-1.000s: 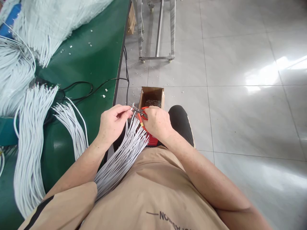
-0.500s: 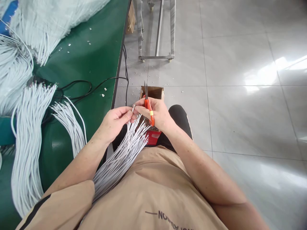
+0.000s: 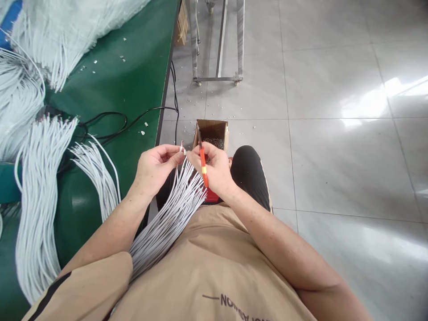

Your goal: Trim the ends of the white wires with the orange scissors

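Right now my left hand [image 3: 156,167] pinches the tip of one white cable [image 3: 181,147] between thumb and forefinger, and my right hand [image 3: 214,168] meets it at the same tip while its palm and lower fingers clasp the orange-handled cutters [image 3: 202,161], blades pointing up and away. So both hands are closed, each on its own thing. I judge the step to be working the end of a single cable, with the tool parked. That cable belongs to the bundle of white cables [image 3: 167,218] fanning across my lap. Beyond the hands a small cardboard box [image 3: 211,130] stands on the floor; to my left, more cables [image 3: 40,196] lie on the green table [image 3: 133,67]. Next calls for turning the cutters back toward the tip, I think.
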`<move>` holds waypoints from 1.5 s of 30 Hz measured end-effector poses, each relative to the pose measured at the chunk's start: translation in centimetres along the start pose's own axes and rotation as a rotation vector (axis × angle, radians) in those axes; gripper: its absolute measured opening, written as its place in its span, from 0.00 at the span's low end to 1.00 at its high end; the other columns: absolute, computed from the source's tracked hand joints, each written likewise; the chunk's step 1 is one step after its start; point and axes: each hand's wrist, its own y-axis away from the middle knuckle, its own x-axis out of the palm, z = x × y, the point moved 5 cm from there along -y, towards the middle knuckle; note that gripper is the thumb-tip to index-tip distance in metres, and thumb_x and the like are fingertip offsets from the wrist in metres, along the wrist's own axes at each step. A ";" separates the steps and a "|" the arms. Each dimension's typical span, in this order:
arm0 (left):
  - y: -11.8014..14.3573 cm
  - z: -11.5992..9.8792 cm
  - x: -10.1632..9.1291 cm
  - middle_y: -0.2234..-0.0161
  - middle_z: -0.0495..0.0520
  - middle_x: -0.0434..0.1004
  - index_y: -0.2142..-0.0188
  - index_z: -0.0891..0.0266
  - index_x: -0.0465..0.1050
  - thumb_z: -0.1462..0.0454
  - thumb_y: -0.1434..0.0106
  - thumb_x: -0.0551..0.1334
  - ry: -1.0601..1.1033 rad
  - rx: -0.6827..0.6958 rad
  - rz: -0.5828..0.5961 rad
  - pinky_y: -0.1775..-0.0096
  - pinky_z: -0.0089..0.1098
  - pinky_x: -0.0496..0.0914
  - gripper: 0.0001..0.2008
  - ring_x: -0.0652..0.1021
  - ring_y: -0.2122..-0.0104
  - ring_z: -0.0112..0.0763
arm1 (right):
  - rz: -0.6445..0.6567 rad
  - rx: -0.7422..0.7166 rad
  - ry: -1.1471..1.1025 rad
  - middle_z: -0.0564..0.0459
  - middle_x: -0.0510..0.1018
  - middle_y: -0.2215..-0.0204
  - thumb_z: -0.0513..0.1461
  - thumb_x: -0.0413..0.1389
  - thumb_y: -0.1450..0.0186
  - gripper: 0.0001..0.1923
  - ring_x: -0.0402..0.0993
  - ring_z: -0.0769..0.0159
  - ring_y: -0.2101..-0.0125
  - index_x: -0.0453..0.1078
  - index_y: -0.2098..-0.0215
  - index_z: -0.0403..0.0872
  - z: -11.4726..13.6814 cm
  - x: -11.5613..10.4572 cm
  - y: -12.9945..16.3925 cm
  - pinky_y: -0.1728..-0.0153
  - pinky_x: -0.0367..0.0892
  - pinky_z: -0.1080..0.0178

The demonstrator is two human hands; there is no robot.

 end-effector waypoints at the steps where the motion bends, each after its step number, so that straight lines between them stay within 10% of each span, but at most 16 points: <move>1: 0.0 0.0 0.0 0.70 0.53 0.80 0.66 0.62 0.79 0.56 0.51 0.70 0.004 -0.005 0.004 0.64 0.33 0.71 0.15 0.77 0.70 0.31 | -0.039 0.034 0.033 0.57 0.67 0.77 0.44 0.52 0.40 0.11 0.62 0.72 0.75 0.62 0.76 0.46 -0.3 -0.3 -0.2 0.72 0.59 0.66; 15: 0.4 -1.1 0.7 0.75 0.47 0.71 0.54 0.59 0.76 0.64 0.49 0.68 0.122 -0.026 0.069 0.64 0.29 0.70 0.20 0.72 0.73 0.24 | 0.054 -0.242 1.029 0.48 0.76 0.69 0.40 0.47 0.34 0.13 0.68 0.63 0.67 0.71 0.70 0.44 -0.8 -1.3 -0.5 0.65 0.56 0.61; 36: -0.1 -0.1 -0.1 0.72 0.52 0.79 0.64 0.64 0.79 0.61 0.54 0.72 0.128 -0.083 -0.006 0.63 0.31 0.72 0.17 0.76 0.73 0.26 | 0.108 -0.137 1.080 0.54 0.73 0.76 0.45 0.52 0.36 0.16 0.65 0.70 0.76 0.71 0.76 0.45 -0.9 -2.0 -0.9 0.77 0.48 0.65; 45: 0.0 -0.1 0.1 0.72 0.52 0.78 0.65 0.64 0.79 0.61 0.53 0.72 0.161 -0.096 0.024 0.64 0.29 0.71 0.14 0.75 0.72 0.25 | 0.023 -0.332 1.045 0.52 0.73 0.75 0.40 0.52 0.37 0.12 0.64 0.69 0.72 0.69 0.76 0.44 -1.1 -1.8 -0.9 0.69 0.52 0.64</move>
